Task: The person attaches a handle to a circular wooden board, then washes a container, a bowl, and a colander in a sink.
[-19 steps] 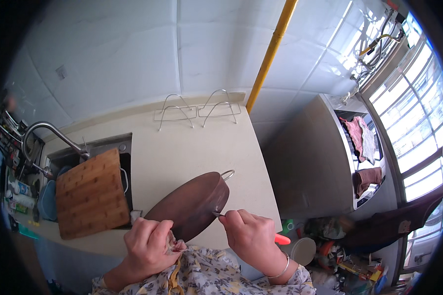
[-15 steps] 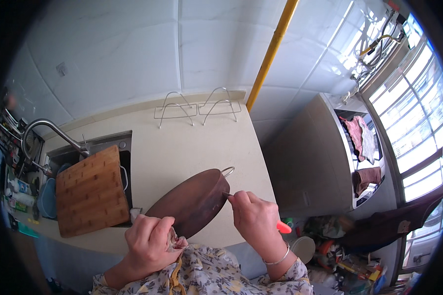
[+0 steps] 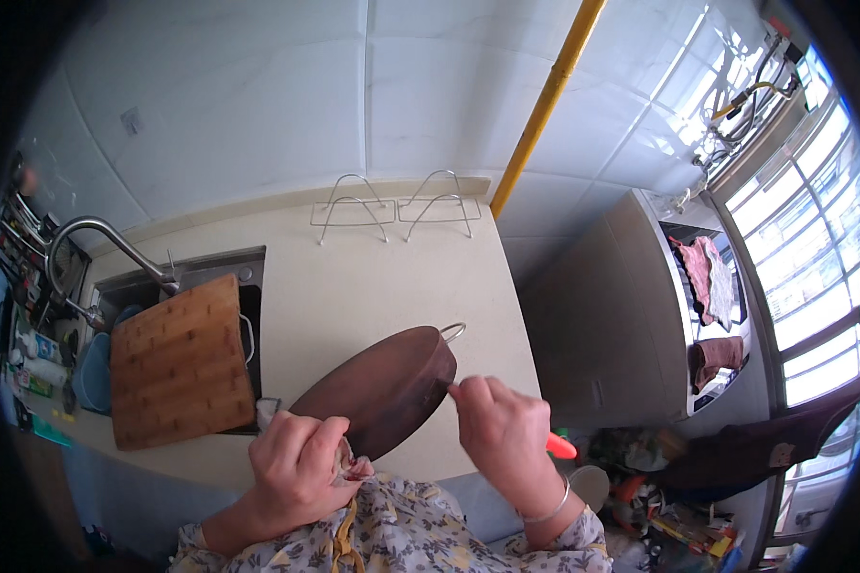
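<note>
Slanting pan (image 3: 377,387) between hands (image 3: 301,463) (image 3: 505,435), apparently held.

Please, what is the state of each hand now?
Left hand: closed, holding a cloth beside the brown pan.
Right hand: closed, holding an orange-handled tool.

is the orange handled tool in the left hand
No, the right hand grips the orange-handled tool, while the left hand holds a cloth at the pan.

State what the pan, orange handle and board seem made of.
Pan: probably metal, matt; its brown surface looks dull and unevenly darkened.
Orange handle: likely plastic, given its bright, even colour; too small to judge finish.
Board: wood or bamboo, smooth-looking; grain and darker flecks show.
</note>
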Tool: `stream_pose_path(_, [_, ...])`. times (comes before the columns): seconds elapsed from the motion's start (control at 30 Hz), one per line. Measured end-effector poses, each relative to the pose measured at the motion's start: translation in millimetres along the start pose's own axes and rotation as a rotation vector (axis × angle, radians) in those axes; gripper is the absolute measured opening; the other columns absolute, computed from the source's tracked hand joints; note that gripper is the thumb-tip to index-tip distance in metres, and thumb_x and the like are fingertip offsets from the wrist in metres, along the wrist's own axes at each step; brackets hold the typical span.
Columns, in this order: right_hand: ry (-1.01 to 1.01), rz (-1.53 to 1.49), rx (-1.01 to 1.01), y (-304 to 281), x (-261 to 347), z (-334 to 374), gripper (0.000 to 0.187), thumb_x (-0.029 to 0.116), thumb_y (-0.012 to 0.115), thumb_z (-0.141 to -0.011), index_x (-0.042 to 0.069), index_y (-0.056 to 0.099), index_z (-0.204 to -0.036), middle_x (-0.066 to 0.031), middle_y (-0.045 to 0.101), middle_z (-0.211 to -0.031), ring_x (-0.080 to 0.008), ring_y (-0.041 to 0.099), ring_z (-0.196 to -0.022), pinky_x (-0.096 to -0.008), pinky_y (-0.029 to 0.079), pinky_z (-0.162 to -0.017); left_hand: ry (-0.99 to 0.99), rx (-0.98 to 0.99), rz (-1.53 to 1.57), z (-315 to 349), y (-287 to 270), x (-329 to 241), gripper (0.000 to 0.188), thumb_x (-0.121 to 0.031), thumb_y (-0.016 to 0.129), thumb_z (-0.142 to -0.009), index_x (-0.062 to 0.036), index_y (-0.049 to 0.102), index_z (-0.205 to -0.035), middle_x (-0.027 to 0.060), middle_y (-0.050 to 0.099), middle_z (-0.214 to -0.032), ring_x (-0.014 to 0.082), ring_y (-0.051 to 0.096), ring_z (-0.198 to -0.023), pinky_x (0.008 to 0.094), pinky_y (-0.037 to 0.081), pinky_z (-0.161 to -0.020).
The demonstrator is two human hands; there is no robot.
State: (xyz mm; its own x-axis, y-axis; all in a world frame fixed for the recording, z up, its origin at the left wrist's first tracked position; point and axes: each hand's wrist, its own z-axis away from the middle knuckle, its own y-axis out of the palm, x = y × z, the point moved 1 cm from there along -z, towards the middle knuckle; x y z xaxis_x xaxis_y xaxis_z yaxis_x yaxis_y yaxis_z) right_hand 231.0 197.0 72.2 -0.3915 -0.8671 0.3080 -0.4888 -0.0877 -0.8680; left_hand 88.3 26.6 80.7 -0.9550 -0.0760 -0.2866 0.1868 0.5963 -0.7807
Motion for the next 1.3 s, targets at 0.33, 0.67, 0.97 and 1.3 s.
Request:
stream_pose_path(0.33, [-0.017,0.057,0.020,-0.5,3.9,-2.4,0.018,0.017,0.062,-0.085,0.010,0.049,-0.076,-0.0024,0.050,-0.062,-0.0195,0.055,-0.049,-0.0330,0.042,-0.040,-0.004,-0.012,-0.003,-1.7,-3.1,2.1,0.039,-0.016,0.076,-0.057,-0.0048,0.060,-0.091,0.0057,0.046,-0.075,0.0224,0.049,-0.064,0.0332,0.043,-0.051])
stream_pose_path(0.67, [-0.094,-0.015,0.031,-11.9,21.3,1.6,0.023,0.008,0.067,-0.081,0.008,0.047,-0.070,-0.0061,0.048,-0.057,-0.0244,0.051,-0.045,-0.0332,0.037,-0.038,-0.040,-0.024,0.035,5.8,2.9,5.0,0.047,-0.009,0.075,-0.046,-0.0058,0.061,-0.091,0.0067,0.049,-0.078,0.0246,0.052,-0.067,0.0361,0.044,-0.054])
stream_pose_path(0.97, [-0.092,0.000,0.017,-12.2,25.5,2.2,0.022,0.009,0.067,-0.081,0.008,0.047,-0.070,-0.0051,0.047,-0.056,-0.0224,0.051,-0.044,-0.0319,0.038,-0.038,-0.028,0.020,0.036,1.2,-2.8,2.4,0.042,-0.015,0.077,-0.055,-0.0050,0.060,-0.092,0.0057,0.046,-0.078,0.0220,0.049,-0.064,0.0329,0.043,-0.052])
stream_pose_path(1.3, [-0.080,0.015,0.008,-6.4,15.2,-12.2,0.022,0.010,0.069,-0.078,0.009,0.049,-0.070,-0.0038,0.048,-0.057,-0.0207,0.052,-0.046,-0.0318,0.040,-0.040,-0.059,0.025,0.024,4.3,0.2,2.0,0.045,-0.012,0.076,-0.050,-0.0053,0.060,-0.091,0.0073,0.047,-0.081,0.0257,0.051,-0.070,0.0364,0.044,-0.057])
